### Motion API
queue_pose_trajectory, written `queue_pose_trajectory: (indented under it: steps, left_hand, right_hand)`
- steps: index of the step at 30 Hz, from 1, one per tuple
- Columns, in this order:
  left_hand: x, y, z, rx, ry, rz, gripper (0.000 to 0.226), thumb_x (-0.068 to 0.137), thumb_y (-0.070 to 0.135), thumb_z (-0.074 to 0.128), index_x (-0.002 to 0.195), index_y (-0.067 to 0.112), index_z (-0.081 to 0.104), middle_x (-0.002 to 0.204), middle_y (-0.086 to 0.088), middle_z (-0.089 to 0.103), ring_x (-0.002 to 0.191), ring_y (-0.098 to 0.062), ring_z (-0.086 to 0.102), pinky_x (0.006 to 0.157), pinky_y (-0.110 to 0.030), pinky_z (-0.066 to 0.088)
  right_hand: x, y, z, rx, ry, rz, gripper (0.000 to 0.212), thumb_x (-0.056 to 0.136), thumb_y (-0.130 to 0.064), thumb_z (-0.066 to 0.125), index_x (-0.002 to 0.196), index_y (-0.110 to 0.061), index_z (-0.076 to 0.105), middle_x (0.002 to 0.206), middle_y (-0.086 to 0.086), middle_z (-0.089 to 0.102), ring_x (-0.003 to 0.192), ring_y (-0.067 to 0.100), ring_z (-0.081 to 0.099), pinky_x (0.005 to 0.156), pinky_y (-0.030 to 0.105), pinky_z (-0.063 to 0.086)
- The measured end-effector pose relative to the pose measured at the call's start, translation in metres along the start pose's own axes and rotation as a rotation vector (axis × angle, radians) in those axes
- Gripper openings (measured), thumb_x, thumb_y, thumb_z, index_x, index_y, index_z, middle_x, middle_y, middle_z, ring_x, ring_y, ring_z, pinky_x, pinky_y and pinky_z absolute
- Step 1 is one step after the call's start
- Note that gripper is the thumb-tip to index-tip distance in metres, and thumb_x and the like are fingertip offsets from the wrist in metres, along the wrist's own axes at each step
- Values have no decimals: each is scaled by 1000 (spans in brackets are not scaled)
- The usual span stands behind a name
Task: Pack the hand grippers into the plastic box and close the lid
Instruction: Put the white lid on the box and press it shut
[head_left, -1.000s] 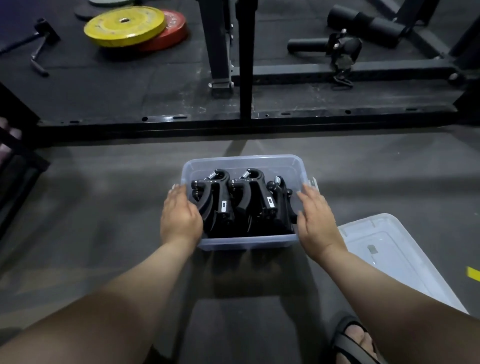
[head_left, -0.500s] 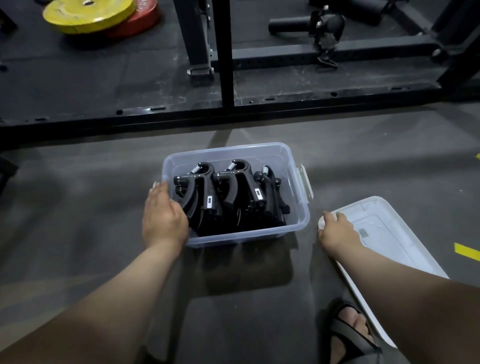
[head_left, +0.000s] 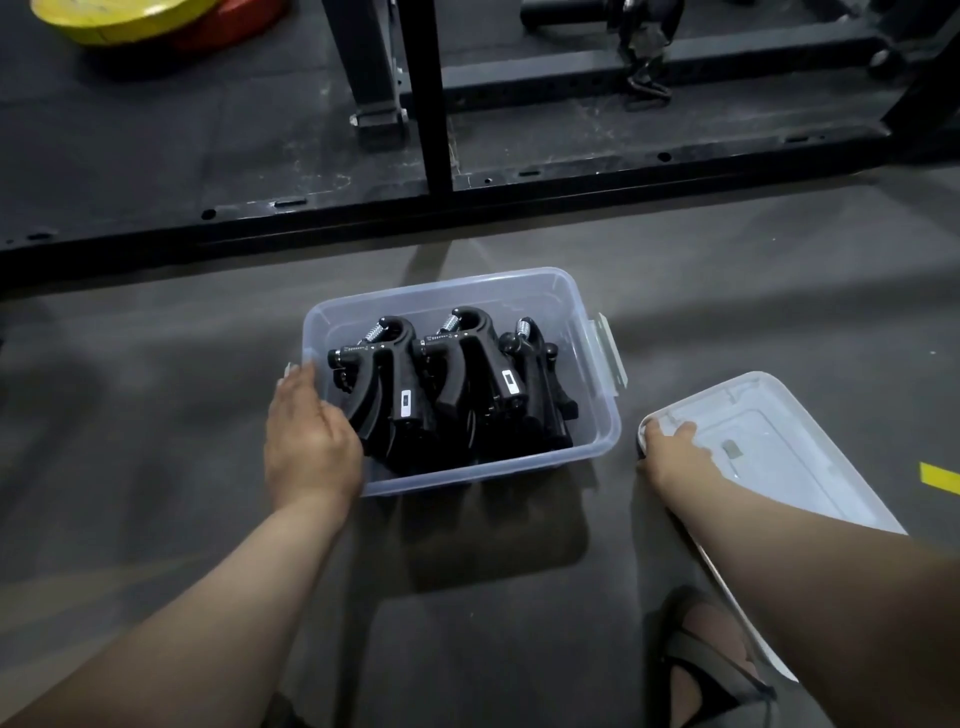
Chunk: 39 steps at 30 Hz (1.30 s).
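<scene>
On gym floor (head_left: 156, 415), left hand (head_left: 311, 441) against box (head_left: 452, 283) wall, fingers (head_left: 298, 382) straight; right hand (head_left: 675, 460) fingers clamp lid (head_left: 779, 447) corner; rack (head_left: 467, 202) beyond.

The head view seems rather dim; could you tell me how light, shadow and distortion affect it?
Head view: dim overall; the plastic box casts a dark shadow toward the camera; the black hand grippers merge, little detail; the lid shows a pale sheen; forearms loom large from the wide angle.

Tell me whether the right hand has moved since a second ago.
Yes. The right hand left the right wall of the clear plastic box and went rightward, now gripping the near corner of the white translucent plastic lid.
</scene>
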<state>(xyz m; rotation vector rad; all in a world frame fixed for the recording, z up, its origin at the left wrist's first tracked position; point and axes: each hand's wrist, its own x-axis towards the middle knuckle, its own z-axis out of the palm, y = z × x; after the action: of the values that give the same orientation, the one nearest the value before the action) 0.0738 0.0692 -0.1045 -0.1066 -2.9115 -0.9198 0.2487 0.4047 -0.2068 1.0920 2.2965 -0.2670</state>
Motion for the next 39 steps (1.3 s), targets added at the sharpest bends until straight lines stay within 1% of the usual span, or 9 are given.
queue_pose_trajectory:
  steps: [4, 8, 11, 15, 20, 26, 29, 35, 39]
  left_hand:
    - [-1, 1, 0, 8, 2, -5, 49, 97, 10, 36, 146, 12, 40, 154, -8, 36, 145, -23, 27, 121, -35, 17]
    - [-1, 1, -1, 0, 2, -1, 50, 97, 10, 36, 147, 13, 39, 154, -9, 36, 145, -23, 27, 121, -35, 18]
    - [-1, 2, -2, -8, -1, -3, 50, 97, 10, 35, 147, 13, 39, 155, -9, 35, 145, -23, 26, 121, -35, 17]
    - [0, 3, -3, 1, -12, 11, 51, 97, 10, 35, 148, 13, 38, 154, -11, 35, 145, -25, 26, 121, -36, 17]
    - [-2, 5, -6, 11, -42, 20, 52, 96, 10, 34, 149, 11, 35, 156, -12, 32, 146, -24, 23, 121, -35, 15]
    - [1, 2, -10, 18, -126, 22, 54, 98, 12, 31, 152, 12, 27, 159, -12, 25, 148, -25, 17, 122, -35, 11]
    - [-1, 3, -16, 18, -184, 7, 56, 99, 12, 32, 154, 14, 23, 161, -11, 19, 149, -25, 15, 122, -35, 10]
    - [-23, 14, -35, -17, -290, -26, 64, 95, 17, 35, 155, 17, 11, 164, -5, 5, 149, -23, 11, 121, -38, 16]
    - [-28, 24, -49, 5, -407, -77, 54, 96, 19, 36, 148, 6, 27, 163, -11, 2, 150, -26, 7, 120, -38, 16]
  right_hand:
    - [6, 0, 0, -133, 72, -50, 52, 100, -35, 30, 140, -2, 37, 137, 28, 45, 123, 42, 48, 94, 41, 39]
    - [-12, -3, -13, -125, 164, -132, 59, 92, -10, 5, 129, -3, 50, 118, 18, 54, 116, 34, 55, 83, 36, 46]
    - [-31, 0, -31, -118, 189, -135, 27, 92, -18, 46, 119, -16, 48, 120, 13, 47, 112, 34, 50, 83, 40, 42]
    - [-38, 12, -49, -113, 301, -120, 35, 80, -27, 61, 113, -21, 52, 119, 10, 43, 110, 35, 47, 91, 46, 42]
    - [-52, 23, -78, 66, 275, -181, 20, 85, -22, 55, 94, -19, 37, 113, 10, 51, 98, 37, 57, 73, 38, 44]
    - [-77, 24, -110, -101, 358, -249, 30, 91, -14, 46, 120, -15, 39, 115, 9, 62, 103, 32, 63, 74, 36, 45]
    - [-93, 16, -139, -168, 416, -273, 22, 92, -8, 42, 111, -15, 35, 111, 12, 64, 99, 35, 64, 70, 35, 38]
    - [-122, 3, -197, 11, 611, -337, 19, 94, -15, 47, 95, -17, 28, 100, 17, 65, 87, 40, 63, 66, 38, 39]
    - [-159, -10, -234, 170, 710, -433, 19, 100, -28, 45, 99, -14, 32, 94, 19, 63, 82, 41, 60, 64, 40, 41]
